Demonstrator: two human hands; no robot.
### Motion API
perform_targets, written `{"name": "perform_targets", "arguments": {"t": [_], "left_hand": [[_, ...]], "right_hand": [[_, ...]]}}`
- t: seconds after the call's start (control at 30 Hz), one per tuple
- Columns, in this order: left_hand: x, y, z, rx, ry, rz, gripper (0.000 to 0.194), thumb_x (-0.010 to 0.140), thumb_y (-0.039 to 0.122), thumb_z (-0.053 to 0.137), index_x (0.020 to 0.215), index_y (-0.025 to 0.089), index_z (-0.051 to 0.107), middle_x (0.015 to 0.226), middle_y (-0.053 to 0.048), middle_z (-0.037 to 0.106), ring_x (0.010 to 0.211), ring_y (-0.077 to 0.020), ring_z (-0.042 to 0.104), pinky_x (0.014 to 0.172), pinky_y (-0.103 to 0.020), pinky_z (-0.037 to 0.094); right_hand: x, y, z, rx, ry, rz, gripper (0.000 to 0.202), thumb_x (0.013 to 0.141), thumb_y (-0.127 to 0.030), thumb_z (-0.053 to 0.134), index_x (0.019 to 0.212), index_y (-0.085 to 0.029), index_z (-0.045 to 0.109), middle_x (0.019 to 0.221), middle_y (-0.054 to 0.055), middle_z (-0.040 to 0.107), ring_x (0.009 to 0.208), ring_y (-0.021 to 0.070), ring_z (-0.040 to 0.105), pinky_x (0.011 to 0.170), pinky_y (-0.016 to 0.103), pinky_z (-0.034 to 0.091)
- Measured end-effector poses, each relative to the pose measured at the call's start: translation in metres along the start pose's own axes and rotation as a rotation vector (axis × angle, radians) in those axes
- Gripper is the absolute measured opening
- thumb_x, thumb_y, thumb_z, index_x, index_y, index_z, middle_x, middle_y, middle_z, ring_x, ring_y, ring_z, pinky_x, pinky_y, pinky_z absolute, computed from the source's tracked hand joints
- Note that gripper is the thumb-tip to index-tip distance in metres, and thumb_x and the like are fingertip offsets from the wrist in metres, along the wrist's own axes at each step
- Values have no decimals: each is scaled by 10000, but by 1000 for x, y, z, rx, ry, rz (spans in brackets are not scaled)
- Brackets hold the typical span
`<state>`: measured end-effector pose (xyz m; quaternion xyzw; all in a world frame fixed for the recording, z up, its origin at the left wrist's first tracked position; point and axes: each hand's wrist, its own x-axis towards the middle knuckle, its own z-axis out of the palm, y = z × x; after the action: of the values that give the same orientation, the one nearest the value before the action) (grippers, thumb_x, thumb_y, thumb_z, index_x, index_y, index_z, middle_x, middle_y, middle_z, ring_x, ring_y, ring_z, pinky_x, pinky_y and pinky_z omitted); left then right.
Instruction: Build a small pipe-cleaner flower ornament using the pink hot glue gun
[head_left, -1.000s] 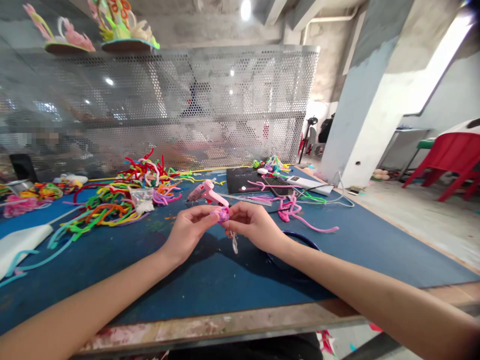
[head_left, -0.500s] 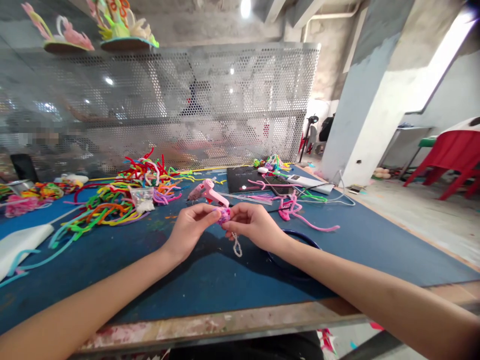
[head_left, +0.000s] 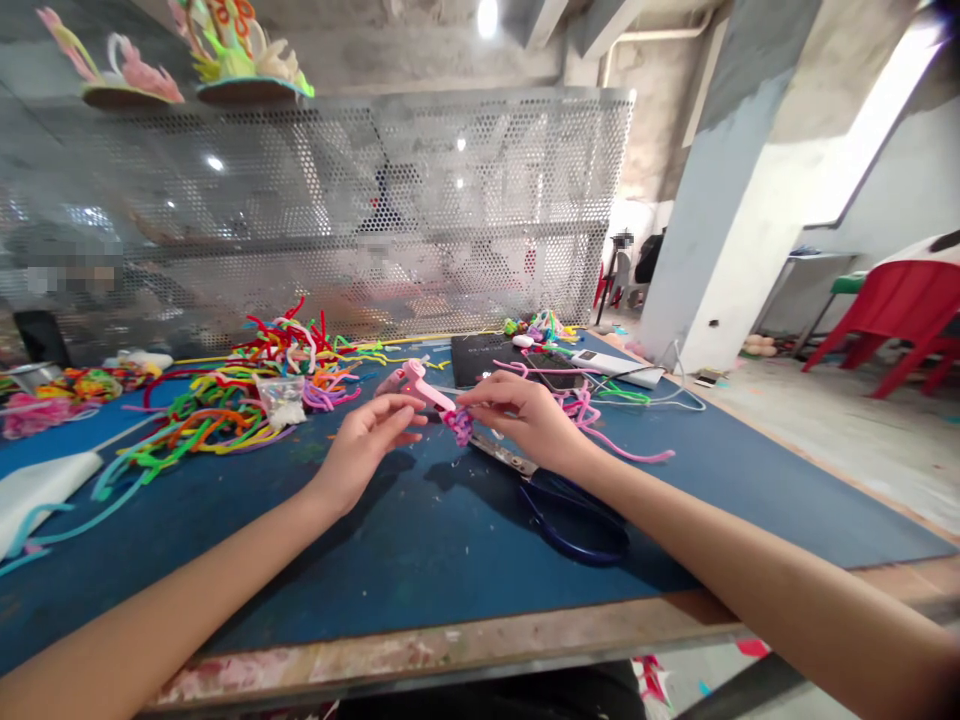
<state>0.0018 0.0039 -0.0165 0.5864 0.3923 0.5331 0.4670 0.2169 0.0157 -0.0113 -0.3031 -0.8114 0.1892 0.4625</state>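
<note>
My right hand (head_left: 525, 415) pinches the top of a small, bumpy pink-and-purple piece (head_left: 458, 428) between thumb and fingertips, and the piece hangs above the mat. Left of it, apart from the piece, my left hand (head_left: 371, 445) has its fingers loosely spread with nothing seen in them. Just behind both hands lies a pink glue gun (head_left: 420, 385). A pair of scissors with dark blue handles (head_left: 574, 548) rests on the blue mat under my right hand and wrist, which cover part of it; the metal blades point toward the pink-and-purple piece.
Colourful pipe cleaners (head_left: 217, 400) heap at the left, with a clear bag (head_left: 283, 400) of small white bits. Pink pipe cleaners (head_left: 630, 450), a black box (head_left: 472, 360) and a white power strip (head_left: 619, 366) lie at the right back. A perforated metal panel (head_left: 337, 220) rises behind.
My left hand has let go of the pink-and-purple piece and moved left. My right hand keeps it, raised slightly. The whitish beaded loop below it no longer shows; the scissors show more.
</note>
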Motion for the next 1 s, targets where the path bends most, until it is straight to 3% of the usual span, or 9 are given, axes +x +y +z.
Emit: {"name": "perform_targets", "arguments": {"t": [0.23, 0.4, 0.57, 0.7, 0.83, 1.0], "left_hand": [[3, -6, -2, 181, -49, -2, 235, 704, 364, 708, 834, 168, 700, 839, -49, 675, 792, -187, 626, 670, -267, 511], [0, -8, 0, 504, -322, 111, 167, 751, 333, 665, 810, 192, 732, 816, -44, 703, 754, -189, 619, 675, -248, 465], [-6, -13, 5, 681, -432, 183, 263, 739, 358, 686, 964, 228, 717, 888, -29, 724, 790, -201, 639, 696, -252, 448], [-7, -14, 6, 717, -468, 189, 309, 746, 384, 677, 1014, 233, 703, 942, -39, 719, 844, -214, 642, 696, -253, 450], [-6, -14, 6, 774, -514, 216, 399, 758, 431, 653, 1112, 248, 670, 992, -49, 690, 888, -219, 619, 788, -295, 456], [-5, -14, 3, 851, -575, 200, 497, 739, 471, 664, 1182, 250, 624, 1081, -54, 654, 954, -223, 591, 854, -326, 449]], "right_hand": [[0, -5, -11, -83, -295, -97, 101, 831, -206, 585, 853, -163, 673, 846, 46, 686, 784, 144, 613, 740, 266, 470], [-3, -3, -3, -101, -377, -221, 108, 838, -165, 578, 871, -166, 680, 886, 51, 702, 841, 149, 613, 790, 267, 456], [-1, -5, -19, -149, -404, -48, 146, 788, -233, 642, 901, -143, 664, 861, 47, 686, 760, 140, 613, 677, 237, 459], [-1, -7, -30, -163, -646, 134, 191, 774, -332, 654, 799, -145, 682, 667, 8, 654, 589, 117, 583, 537, 208, 412], [-3, -8, -23, -302, -730, 101, 234, 743, -333, 693, 880, -144, 701, 692, 8, 651, 581, 106, 540, 537, 208, 352], [-4, -8, -14, -325, -715, 57, 246, 852, -340, 576, 884, -132, 703, 668, 7, 608, 580, 90, 467, 564, 208, 308]]}}
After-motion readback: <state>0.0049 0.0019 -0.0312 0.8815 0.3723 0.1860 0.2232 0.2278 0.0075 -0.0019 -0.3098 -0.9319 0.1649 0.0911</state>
